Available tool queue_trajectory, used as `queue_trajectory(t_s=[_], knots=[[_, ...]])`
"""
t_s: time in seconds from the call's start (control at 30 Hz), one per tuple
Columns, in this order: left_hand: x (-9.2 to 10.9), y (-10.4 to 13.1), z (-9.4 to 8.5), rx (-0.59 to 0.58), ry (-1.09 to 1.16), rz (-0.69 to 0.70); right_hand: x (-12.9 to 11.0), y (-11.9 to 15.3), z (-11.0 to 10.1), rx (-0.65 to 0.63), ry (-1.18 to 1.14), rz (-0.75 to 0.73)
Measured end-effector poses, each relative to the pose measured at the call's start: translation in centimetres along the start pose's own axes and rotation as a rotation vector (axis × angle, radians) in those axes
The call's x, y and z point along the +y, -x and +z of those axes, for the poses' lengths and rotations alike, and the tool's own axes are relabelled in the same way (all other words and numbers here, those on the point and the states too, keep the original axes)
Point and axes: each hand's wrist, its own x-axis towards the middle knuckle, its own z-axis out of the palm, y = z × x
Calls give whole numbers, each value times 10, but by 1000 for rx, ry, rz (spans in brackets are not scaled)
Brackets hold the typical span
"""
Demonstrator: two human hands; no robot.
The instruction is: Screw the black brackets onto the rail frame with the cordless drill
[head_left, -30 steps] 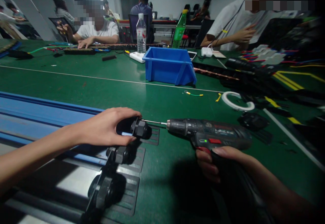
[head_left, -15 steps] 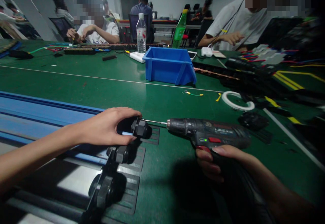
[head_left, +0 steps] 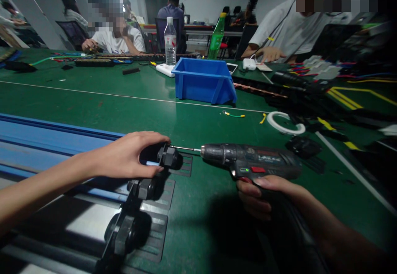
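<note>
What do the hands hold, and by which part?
The right hand holds the drill by its handle. Whether the left hand grips or only touches the black bracket cannot be told.

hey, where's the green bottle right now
In the head view, the green bottle stands at the table's far side, just behind the blue bin and right of the clear bottle.

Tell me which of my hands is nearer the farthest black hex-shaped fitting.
Left. Your left hand has its thumb and fingertips close beside that fitting; your right hand is farther off, to its right, gripping the power drill.
</note>
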Motion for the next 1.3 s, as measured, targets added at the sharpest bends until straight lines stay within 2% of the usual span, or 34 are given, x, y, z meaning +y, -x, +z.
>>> queue_trajectory(t_s=[0.63,1.3], knots=[[-1,0,1,7,-9,6,0,3,4,49,-47,-17],[0,1,0,0,-12,1,1,2,2,24,-63,-20]])
